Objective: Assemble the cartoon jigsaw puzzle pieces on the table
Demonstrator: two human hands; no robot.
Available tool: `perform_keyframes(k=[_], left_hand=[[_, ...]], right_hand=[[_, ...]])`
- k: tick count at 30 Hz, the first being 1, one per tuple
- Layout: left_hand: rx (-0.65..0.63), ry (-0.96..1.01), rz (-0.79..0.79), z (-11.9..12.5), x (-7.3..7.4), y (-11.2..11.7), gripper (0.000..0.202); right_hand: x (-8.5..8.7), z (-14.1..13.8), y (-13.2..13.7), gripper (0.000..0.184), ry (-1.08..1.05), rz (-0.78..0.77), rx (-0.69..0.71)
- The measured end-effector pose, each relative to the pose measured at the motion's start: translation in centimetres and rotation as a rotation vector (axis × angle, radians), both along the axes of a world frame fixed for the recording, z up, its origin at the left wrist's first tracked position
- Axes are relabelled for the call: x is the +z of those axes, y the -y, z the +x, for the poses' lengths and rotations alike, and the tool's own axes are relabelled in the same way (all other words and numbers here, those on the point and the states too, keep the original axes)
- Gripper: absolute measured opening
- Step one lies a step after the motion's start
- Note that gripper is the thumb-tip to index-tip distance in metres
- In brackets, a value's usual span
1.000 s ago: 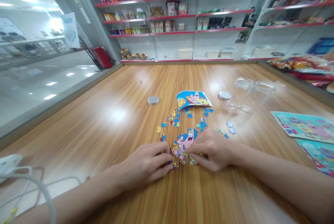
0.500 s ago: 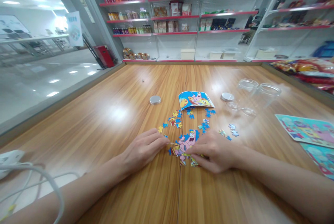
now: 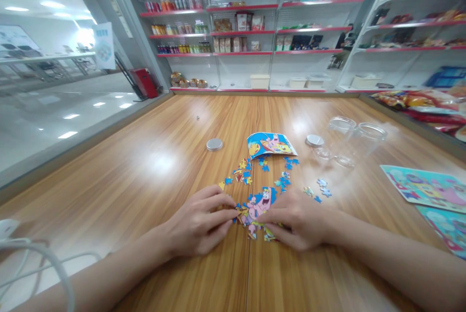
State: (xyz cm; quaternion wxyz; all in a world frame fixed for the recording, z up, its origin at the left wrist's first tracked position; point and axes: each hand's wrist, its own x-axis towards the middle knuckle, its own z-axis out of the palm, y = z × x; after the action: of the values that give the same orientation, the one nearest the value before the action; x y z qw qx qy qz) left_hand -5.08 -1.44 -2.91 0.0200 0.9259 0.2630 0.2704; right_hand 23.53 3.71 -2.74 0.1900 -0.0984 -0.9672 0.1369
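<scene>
A partly joined jigsaw puzzle (image 3: 265, 199), showing a pink cartoon starfish on blue, lies flat on the wooden table. At its left edge, my left hand (image 3: 204, 217) has its fingers closed on a small puzzle piece, mostly hidden by the fingertips. My right hand (image 3: 296, 220) is curled over the right side, with index finger and thumb pressed onto the joined pieces. Loose puzzle pieces (image 3: 241, 172) are scattered just beyond, and more blue pieces (image 3: 283, 182) lie near the right hand. A curved picture card (image 3: 271, 145) with the cartoon stands behind them.
One silver lid (image 3: 214, 144) lies left of the card, another lid (image 3: 314, 140) right of it. Clear jars (image 3: 369, 139) stand at the right, behind picture sheets (image 3: 424, 188). White cables (image 3: 47, 258) cross the left front corner. Stocked shelves (image 3: 240, 52) line the back.
My left hand has brought the small piece in against the puzzle's left edge, and its fingers have moved closer. My right hand stays on the puzzle. The view has tilted up slightly.
</scene>
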Motion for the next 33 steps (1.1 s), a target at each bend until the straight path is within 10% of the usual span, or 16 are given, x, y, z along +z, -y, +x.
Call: perform_keyframes(k=[33], left_hand=[[-0.028, 0.049, -0.012, 0.8, 0.4, 0.4, 0.030]], right_hand=[[0.2, -0.1, 0.1, 0.023, 0.022, -0.110, -0.018]])
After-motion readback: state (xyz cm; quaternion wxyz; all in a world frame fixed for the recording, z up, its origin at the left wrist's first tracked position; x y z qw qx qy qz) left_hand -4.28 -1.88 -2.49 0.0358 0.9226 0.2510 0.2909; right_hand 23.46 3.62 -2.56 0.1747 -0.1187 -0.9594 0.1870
